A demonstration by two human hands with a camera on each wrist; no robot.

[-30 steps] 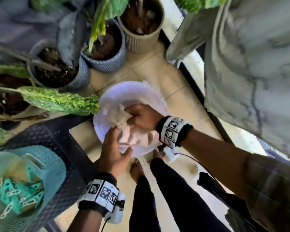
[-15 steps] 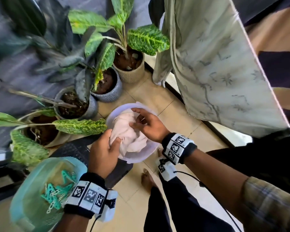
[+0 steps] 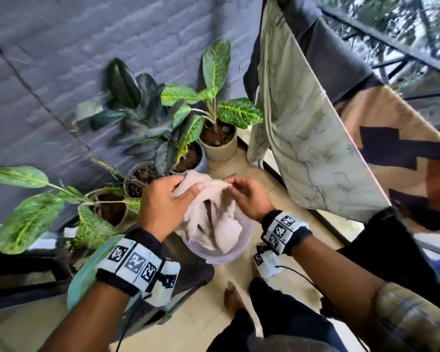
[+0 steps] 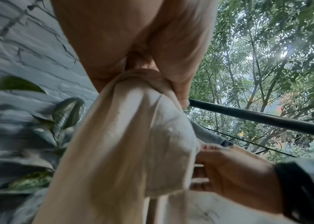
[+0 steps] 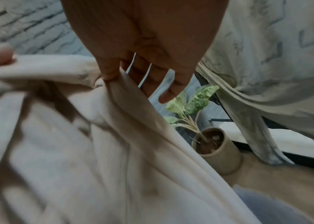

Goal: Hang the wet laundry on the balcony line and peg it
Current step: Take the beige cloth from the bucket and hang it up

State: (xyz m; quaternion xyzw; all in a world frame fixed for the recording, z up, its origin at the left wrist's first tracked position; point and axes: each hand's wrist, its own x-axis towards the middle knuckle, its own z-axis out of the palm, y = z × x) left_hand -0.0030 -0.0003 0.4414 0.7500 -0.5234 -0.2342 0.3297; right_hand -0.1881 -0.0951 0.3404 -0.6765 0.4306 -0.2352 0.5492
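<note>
Two hands | left hand (image 3: 167,201), right hand (image 3: 247,196) pinch beige cloth (image 3: 214,219) | basin (image 3: 221,255) mostly hidden

A beige tiled floor (image 3: 241,171) lies below both hands. Potted plants (image 3: 215,138) stand beyond them; a pale basin (image 3: 221,255) sits beneath.

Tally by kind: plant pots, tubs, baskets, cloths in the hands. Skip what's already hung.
Plant pots: 4
Pale tub: 1
Teal basket: 1
Beige cloth: 1
Total: 7
</note>
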